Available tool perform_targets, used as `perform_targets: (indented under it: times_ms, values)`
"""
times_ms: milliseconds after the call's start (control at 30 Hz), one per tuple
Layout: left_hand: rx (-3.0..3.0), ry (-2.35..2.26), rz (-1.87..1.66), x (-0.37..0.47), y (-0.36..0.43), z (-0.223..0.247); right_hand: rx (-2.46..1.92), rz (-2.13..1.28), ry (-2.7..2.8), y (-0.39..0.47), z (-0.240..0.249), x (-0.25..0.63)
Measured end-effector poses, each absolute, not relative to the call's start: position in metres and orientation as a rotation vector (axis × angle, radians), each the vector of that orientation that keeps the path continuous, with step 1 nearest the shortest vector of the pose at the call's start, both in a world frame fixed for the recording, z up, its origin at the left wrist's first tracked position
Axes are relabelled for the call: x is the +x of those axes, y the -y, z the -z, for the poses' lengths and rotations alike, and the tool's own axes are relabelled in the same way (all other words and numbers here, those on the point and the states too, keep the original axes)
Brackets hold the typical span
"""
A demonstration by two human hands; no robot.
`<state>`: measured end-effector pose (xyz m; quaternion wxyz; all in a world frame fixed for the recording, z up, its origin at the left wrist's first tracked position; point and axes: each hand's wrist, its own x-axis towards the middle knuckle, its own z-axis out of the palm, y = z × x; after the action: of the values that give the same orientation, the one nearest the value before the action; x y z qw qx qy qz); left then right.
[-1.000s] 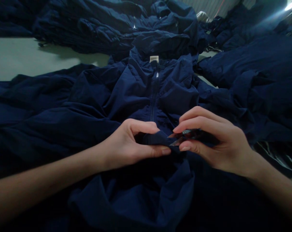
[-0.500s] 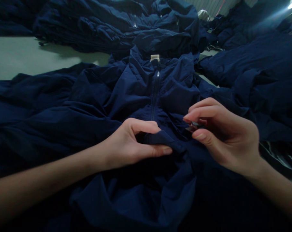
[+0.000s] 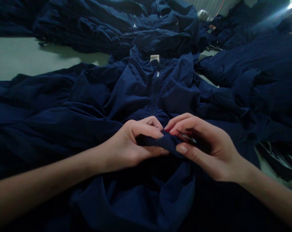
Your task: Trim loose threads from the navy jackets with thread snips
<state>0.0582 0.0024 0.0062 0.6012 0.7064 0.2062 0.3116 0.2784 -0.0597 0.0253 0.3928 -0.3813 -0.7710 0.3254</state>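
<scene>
One stretch of pale table (image 3: 13, 58) shows between nine and ten o'clock. Right of it, near eleven, a heap of dark blue garments (image 3: 112, 29) lies crumpled behind the work. The navy jacket (image 3: 126, 90) spreads from nine o'clock through the middle, beneath both forearms. Just below centre, toward seven, the left hand (image 3: 128, 145) pinches a folded edge (image 3: 171, 145) of navy cloth between thumb and forefinger, the other fingers bent behind. At six, loose cloth (image 3: 141, 206) droops in a hollow. Up at twelve are the front zip (image 3: 155, 93) and, at the collar, a white label (image 3: 155, 58). Toward four, the right hand (image 3: 208, 148) curls loosely round a small shiny tool (image 3: 189, 138), mostly hidden; its fingertips come close to the fold, though whether they touch I cannot tell. More navy cloth (image 3: 264, 61) lies between two and three, with something dark and streaked (image 3: 281, 158) past three.

The step in hand seems to be close work along that fold. The next move calls for a steady left pinch and the tool's tip clear of the left fingertips.
</scene>
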Motion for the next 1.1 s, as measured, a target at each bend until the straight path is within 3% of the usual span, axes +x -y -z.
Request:
perform_targets:
  times_ms: [200, 433, 667, 933, 1100]
  values:
    - [1.566, -0.539, -0.587, 0.055, -0.002, -0.01, -1.041, -1.001, 1.842, 0.063, -0.028, 0.28]
    - [1.531, -0.432, -0.313, 0.05, -0.005, -0.028, -0.876, -1.644, 1.37, 0.06, -0.05, 0.291]
    - [1.613, -0.497, -0.327, 0.049, -0.002, -0.024, -1.369, -1.493, 1.711, 0.058, -0.045, 0.288]
    - [1.657, -0.487, -0.318, 0.052, 0.001, -0.029, -0.957, -1.436, 1.754, 0.05, -0.039, 0.29]
    - [1.814, -0.56, -0.447, 0.053, 0.004, -0.027, -0.984, -1.413, 1.606, 0.05, -0.039, 0.291]
